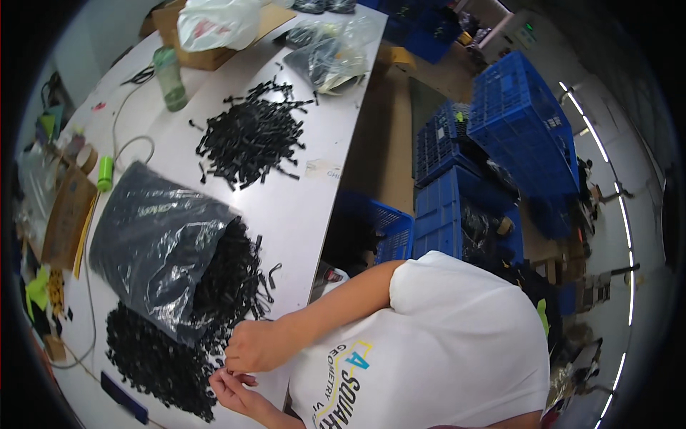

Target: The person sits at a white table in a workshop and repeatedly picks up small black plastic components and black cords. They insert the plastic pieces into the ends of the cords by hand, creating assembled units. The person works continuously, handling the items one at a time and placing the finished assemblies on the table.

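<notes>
My right hand, the upper one in the picture, is curled with its fingertips pinched together. Just below it, my left hand has its thumb and fingers drawn together near the right fingertips. Whatever is between them is too small or hidden to name. Both hands are at the table's near edge, beside a heap of small black pieces. A dark plastic bag lies on its side, more black pieces spilling from its mouth. Farther along the table, another pile of short black strap-like pieces is spread out.
On the white table stand a green bottle, a small green cylinder and a cardboard box under a white bag. Clear bags lie at the far end. Blue crates are stacked to the right. A dark flat object lies nearby.
</notes>
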A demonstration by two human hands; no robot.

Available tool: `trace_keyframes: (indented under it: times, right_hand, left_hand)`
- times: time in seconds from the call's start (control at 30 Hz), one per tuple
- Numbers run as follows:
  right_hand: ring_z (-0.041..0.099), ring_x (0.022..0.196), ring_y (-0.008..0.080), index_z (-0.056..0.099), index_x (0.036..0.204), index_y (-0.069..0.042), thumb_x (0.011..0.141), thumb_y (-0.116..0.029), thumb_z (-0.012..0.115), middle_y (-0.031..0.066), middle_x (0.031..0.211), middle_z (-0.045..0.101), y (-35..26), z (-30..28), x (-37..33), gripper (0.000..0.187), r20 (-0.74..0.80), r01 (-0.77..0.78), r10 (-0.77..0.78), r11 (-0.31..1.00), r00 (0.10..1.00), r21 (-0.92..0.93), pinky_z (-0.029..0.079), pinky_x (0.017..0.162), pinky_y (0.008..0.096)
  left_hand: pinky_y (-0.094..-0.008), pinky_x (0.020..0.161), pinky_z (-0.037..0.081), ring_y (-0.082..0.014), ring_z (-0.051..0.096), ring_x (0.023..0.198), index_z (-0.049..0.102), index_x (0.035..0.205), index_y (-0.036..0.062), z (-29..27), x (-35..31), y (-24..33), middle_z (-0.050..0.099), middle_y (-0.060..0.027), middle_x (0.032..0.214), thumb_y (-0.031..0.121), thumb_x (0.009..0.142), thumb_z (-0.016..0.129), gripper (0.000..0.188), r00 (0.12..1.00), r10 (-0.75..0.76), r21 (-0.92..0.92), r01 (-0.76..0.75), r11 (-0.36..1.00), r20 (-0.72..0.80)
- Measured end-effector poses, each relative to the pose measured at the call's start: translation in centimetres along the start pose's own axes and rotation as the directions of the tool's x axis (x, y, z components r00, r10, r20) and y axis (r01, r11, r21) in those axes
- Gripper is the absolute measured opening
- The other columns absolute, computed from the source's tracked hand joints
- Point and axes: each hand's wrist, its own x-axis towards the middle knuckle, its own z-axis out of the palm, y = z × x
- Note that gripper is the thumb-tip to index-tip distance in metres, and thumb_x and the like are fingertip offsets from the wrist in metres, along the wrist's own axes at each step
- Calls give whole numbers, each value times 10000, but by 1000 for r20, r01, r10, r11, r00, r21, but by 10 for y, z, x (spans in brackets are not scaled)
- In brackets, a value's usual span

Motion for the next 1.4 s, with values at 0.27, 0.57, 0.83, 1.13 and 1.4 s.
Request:
trace_keyframes:
  times: [0.27,0.57,0.83,1.13,1.4]
  right_hand:
    - [565,530,210,539,680,-67,783,-213,565,38,611,545,1,6,-2,181,83,122,-124,992,989,30,428,446,353]
    - [580,497,249,550,661,-53,787,-222,589,68,585,573,-1,2,-4,213,152,36,-54,992,987,118,431,418,373]
    - [564,506,333,543,677,-12,816,-261,590,125,575,561,-4,-11,0,289,245,-84,-5,933,970,350,424,428,413]
    - [542,504,344,574,783,-32,872,-260,571,133,606,560,-3,-4,-2,245,108,-117,68,821,992,559,421,467,407]
    - [523,458,283,626,821,-47,848,-214,626,94,594,562,-8,-8,8,169,257,-185,25,763,966,620,396,439,357]
  left_hand:
    - [-182,412,219,-40,334,437,501,754,40,-26,4,-41,401,24,522,269,944,499,298,942,-121,-403,246,881,312]
    - [-283,606,462,-192,560,653,601,1042,-49,4,-9,15,579,-111,704,243,930,538,319,998,-40,103,44,994,-39]
    - [-222,630,466,-118,556,765,562,847,8,11,-8,-8,541,-45,858,182,945,529,202,984,-173,-595,116,796,-39]
    - [-241,637,415,-138,496,704,567,800,-11,-12,3,-16,518,-65,786,-21,788,580,20,993,110,-371,-89,924,34]
    - [-244,551,468,-153,573,706,610,904,-49,-30,-5,-43,611,-113,868,83,789,713,203,964,56,-765,170,621,259]
